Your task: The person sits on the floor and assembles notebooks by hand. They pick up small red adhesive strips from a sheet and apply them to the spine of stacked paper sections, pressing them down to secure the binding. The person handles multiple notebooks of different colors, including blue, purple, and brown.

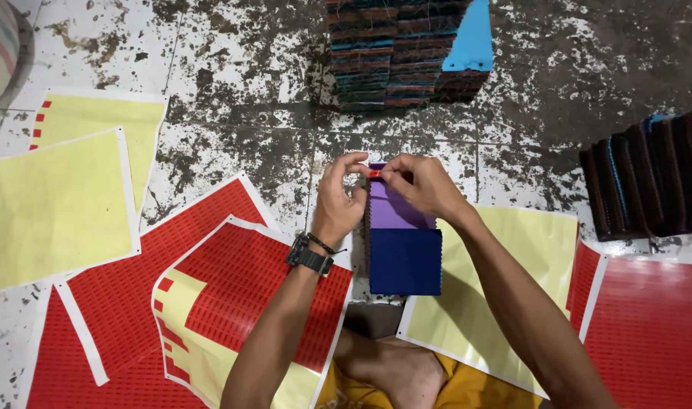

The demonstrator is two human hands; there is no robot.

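Knees: nearest the camera, bare, folded at the near edge, with yellow cloth beside them.
Floor: pale tiles, heavily stained dark, bare in the far half.
Sticker sheets, left: large red sheets of small labels overlap on the near left; one is partly stripped and shows its yellow backing.
Stripped sheets, far left: two yellow backings almost bare, with a few red labels remaining at one corner.
Sheets, right: one red sheet, apparently full, near right; a yellow backing sheet lies under the right forearm.
Far stack: a tall block of cloth swatches, dark edges, a blue piece on top.
Right stack: a second row of dark swatches at the right edge.
Swatch bundle: centre, between the forearms, with purple cloth above dark blue.
Left hand: watch on the wrist, fingers pinched narrow at the bundle's far edge.
Right hand: fingers closed to a pinch, meeting the left.
Red label: small, held between both sets of fingertips at the purple cloth's far edge; whether it is stuck down I cannot tell.
Progress: judged well advanced but unfinished. Several sheets are spent, while full red sheets remain.
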